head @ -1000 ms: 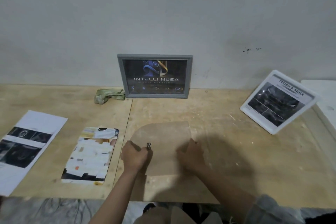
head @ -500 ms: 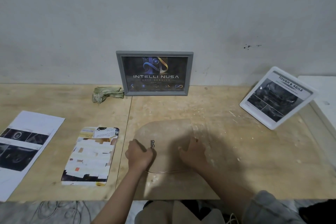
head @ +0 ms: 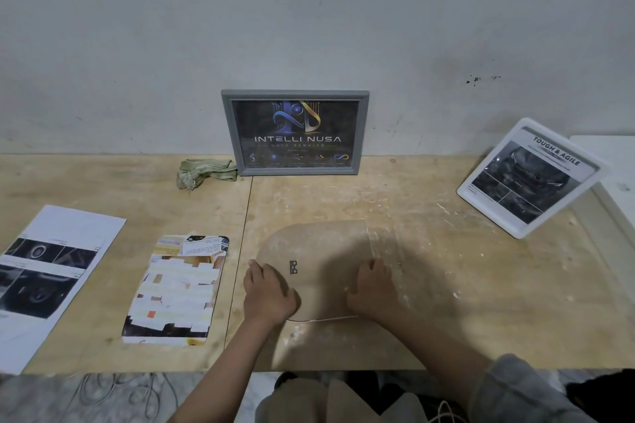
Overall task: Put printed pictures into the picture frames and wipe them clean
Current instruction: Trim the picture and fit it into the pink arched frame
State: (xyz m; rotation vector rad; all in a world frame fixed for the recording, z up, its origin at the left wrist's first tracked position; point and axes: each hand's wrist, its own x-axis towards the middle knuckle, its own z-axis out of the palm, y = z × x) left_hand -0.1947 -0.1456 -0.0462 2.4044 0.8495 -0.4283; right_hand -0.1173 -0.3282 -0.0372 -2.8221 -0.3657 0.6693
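The plywood counter [head: 429, 285] carries all items. A face-down frame backing board [head: 319, 251] with a small metal hanger [head: 293, 267] lies at front centre. The left hand [head: 268, 292] and right hand [head: 372, 288] press on its left and right edges, fingers curled; how firm each grip is cannot be told. 1 grey frame [head: 295, 132] leans on the wall; 1 white frame [head: 531, 178] stands at right. 2 prints [head: 51, 271] [head: 177, 288] lie at left, a cloth [head: 204, 172] behind them.

Grey frame [head: 295, 132] reads "INTELLI NUSA"; white frame [head: 529, 178] reads "TOUGH & AGILE".
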